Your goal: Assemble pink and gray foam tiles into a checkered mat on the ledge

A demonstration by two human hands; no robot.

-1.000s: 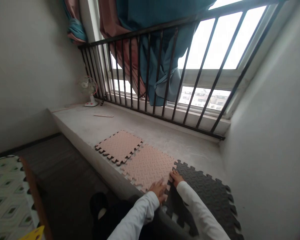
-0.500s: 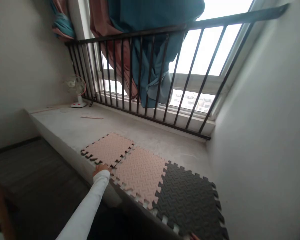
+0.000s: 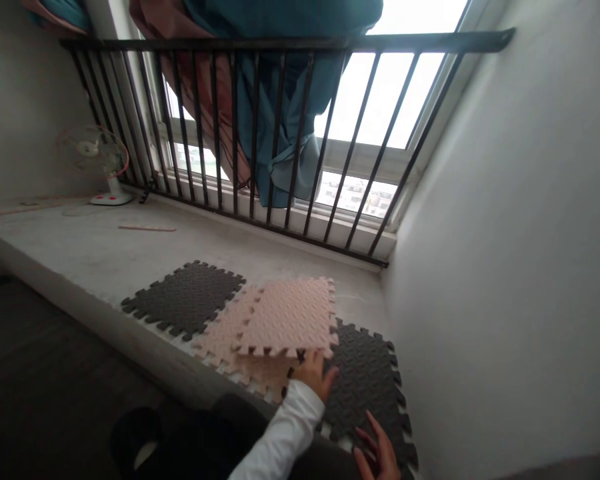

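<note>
My left hand (image 3: 316,375) is closed on the near edge of a pink foam puzzle tile (image 3: 285,317) and holds it raised and tilted. It hangs over a second pink tile (image 3: 220,337) that lies flat on the ledge. A dark grey tile (image 3: 185,300) lies to the left of the pink ones. Another dark grey tile (image 3: 367,370) lies to the right. My right hand (image 3: 377,453) rests at that tile's near edge with fingers spread and holds nothing.
The tiles lie on a grey concrete ledge (image 3: 80,247) under a barred black railing (image 3: 280,133) and window. Teal and pink curtains (image 3: 285,93) hang behind the bars. A small fan (image 3: 97,157) and a thin wooden stick (image 3: 147,228) sit far left. A wall rises close on the right.
My view has shifted closer. A dark tile now lies where the left pink tile was. My left hand has come right and lifted a pink tile; my right hand is back in view.
</note>
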